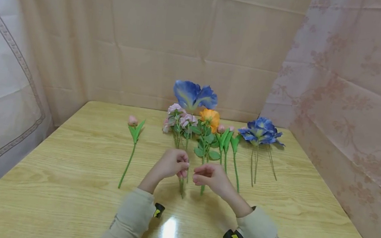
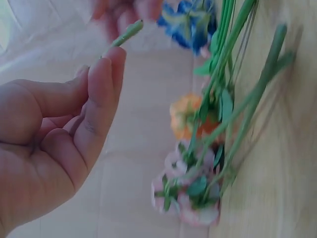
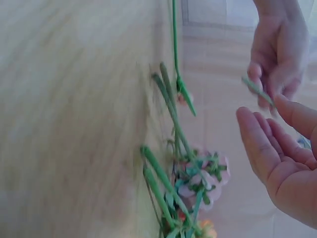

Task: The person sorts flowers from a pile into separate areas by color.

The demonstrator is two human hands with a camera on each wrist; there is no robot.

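My left hand (image 1: pixel 172 164) pinches the thin stem (image 2: pixel 128 33) of a blue iris (image 1: pixel 189 95), whose bloom stands upright above the other flowers. In the left wrist view the stem's end pokes out past the thumb and fingertips. Close to its right, my right hand (image 1: pixel 215 179) faces the stem with fingers loosely bent and nothing between them; in the right wrist view its fingertips (image 3: pixel 243 115) are near the stem's end. Beneath the hands lie pale pink flowers (image 1: pixel 187 120) and an orange flower (image 1: pixel 210 118) with green stems.
A single pink tulip (image 1: pixel 133 121) lies at the left on the wooden table (image 1: pixel 67 183). Several green-leaved tulips (image 1: pixel 235 143) lie right of the orange flower. Farther right are more blue flowers (image 1: pixel 261 131) with thin stems. Curtains (image 1: pixel 157 35) hang behind and beside the table.
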